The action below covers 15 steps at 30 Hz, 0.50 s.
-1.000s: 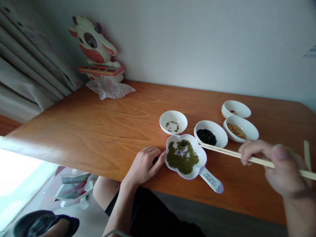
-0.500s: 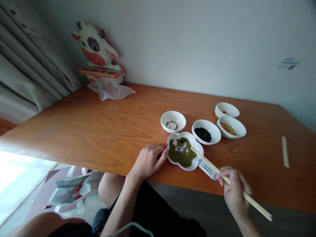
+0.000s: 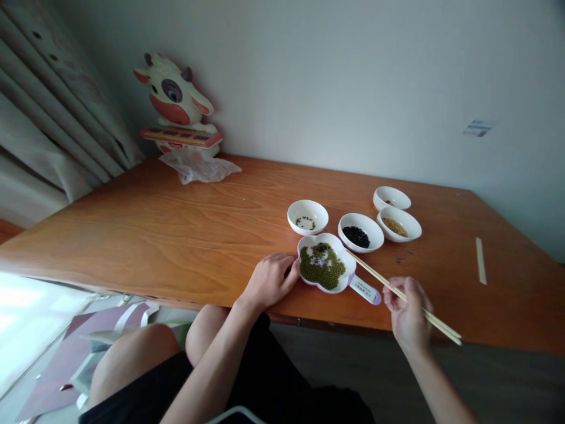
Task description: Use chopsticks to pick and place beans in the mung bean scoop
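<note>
My right hand (image 3: 410, 312) holds a pair of wooden chopsticks (image 3: 375, 274), their tips at the right rim of a white, purple-edged flower-shaped dish (image 3: 347, 265). I cannot make out anything between the tips. Green mung beans (image 3: 322, 274) cover much of the dish, with a few dark beans at its far side. The dish's labelled handle (image 3: 365, 288) points toward my right hand. At the left rim, my left hand (image 3: 273, 278) is closed, thumb and forefinger against the edge. Just beyond stands a bowl of black beans (image 3: 355, 237), beside a bowl with a few green beans (image 3: 306, 224).
Farther right stand a bowl of tan grains (image 3: 394, 227) and a white bowl (image 3: 392, 197) with a little reddish content. A pale strip (image 3: 481, 261) lies at the right. A cow toy keyboard (image 3: 180, 135) and a clear plastic bag (image 3: 200, 166) sit at the back left.
The chopstick tips have moved from above the beans to the dish's right rim, and my right hand has shifted away from the handle. My left hand stays at the rim. The view has shifted.
</note>
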Available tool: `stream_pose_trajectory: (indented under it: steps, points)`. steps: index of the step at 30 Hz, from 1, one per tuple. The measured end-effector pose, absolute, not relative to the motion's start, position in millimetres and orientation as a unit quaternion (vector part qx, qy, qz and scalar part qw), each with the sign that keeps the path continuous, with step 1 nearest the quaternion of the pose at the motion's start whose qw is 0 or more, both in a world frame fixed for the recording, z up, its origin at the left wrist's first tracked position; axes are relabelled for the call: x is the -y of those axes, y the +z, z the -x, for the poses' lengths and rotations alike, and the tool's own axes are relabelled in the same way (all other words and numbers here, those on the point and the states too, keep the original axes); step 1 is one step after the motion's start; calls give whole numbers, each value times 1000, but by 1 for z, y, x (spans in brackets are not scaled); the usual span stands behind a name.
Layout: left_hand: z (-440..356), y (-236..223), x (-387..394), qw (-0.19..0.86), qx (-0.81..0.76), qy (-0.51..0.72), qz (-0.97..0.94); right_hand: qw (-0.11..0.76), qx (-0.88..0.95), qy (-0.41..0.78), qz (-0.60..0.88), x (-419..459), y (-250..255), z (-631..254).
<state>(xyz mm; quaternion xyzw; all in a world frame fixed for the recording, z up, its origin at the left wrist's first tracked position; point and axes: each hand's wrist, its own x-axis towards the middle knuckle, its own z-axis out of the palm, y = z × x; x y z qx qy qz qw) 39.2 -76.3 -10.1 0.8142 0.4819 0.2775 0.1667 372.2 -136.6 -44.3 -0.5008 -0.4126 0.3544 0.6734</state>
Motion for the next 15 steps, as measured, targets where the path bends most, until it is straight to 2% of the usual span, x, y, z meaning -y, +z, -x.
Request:
stream_pose_trajectory:
  steps: [15]
  points:
    - [-35, -3, 76, 223, -455, 279, -816, 678, 387, 394, 485, 133, -29, -369]
